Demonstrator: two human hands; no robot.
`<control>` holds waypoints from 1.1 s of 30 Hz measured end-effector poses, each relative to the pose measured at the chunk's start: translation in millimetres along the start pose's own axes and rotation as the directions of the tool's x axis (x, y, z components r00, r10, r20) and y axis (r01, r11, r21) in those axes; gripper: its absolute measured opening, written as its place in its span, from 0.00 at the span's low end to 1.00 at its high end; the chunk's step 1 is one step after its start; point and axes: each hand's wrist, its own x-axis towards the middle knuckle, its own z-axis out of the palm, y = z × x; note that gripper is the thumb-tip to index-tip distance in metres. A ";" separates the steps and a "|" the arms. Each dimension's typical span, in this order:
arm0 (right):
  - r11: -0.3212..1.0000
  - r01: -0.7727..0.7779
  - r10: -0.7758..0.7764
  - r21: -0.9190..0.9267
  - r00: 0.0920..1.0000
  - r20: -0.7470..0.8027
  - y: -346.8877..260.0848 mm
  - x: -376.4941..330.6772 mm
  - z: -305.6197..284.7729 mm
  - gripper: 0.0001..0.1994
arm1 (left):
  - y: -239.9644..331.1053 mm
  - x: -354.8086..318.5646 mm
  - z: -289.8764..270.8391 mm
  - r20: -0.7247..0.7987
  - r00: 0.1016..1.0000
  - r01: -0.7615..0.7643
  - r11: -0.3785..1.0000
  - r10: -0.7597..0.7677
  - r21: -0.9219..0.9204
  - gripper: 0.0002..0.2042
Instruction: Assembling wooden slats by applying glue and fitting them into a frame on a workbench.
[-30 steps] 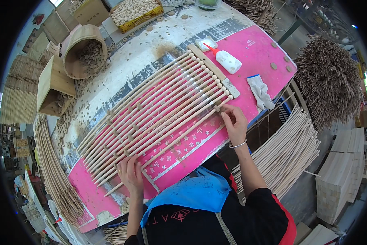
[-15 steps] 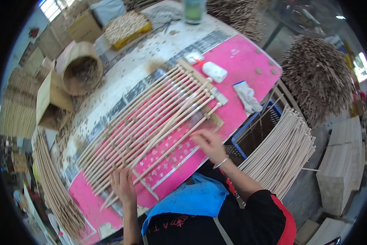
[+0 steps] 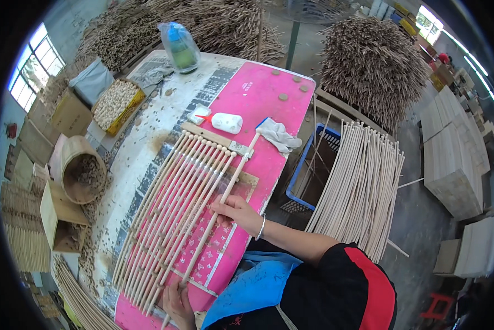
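Note:
My right hand (image 3: 237, 213) is closed around the middle of a long pale wooden stick (image 3: 207, 234). This stick slants along the right side of a row of similar ball-ended sticks (image 3: 172, 206), its top reaching past the row. At its lower part my left hand (image 3: 178, 303) has its fingers bent against the stick, thumb side up. The row lies side by side on the pink sheet (image 3: 258, 88), ball ends at a wooden bar (image 3: 208, 133). A white bottle with a red tip (image 3: 226, 123) and a whitish glove (image 3: 280, 136) lie beyond the bar.
Right of the table are a blue crate (image 3: 296, 184) and a large stack of pale sticks (image 3: 359, 187). Along the left stand a yellow box of small wooden pieces (image 3: 127, 116), a round wooden tub (image 3: 71, 159) and an open wooden box (image 3: 54, 206). A bagged bottle (image 3: 183, 55) stands at the back.
My view has turned to the right. My right hand, earlier with loose fingers beside the sticks, is now closed on one. The crossed sticks on the row now lie more evenly.

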 end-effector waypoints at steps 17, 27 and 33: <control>0.979 -0.157 0.195 -0.132 0.914 0.357 42.5 -34.6 47.0 0.17 | 61.6 37.9 46.1 -0.036 0.995 0.076 0.936 -0.094 -0.343 0.29; 0.989 -0.027 0.023 -0.148 0.999 -0.029 1.5 -8.0 -12.6 0.11 | 41.1 14.1 41.0 0.041 0.968 0.237 0.857 -0.246 -0.459 0.21; 0.977 0.027 -0.038 -0.214 0.998 -0.049 -11.0 -6.8 -24.0 0.13 | 46.5 17.5 32.6 -0.009 0.986 0.153 0.917 -0.168 -0.369 0.14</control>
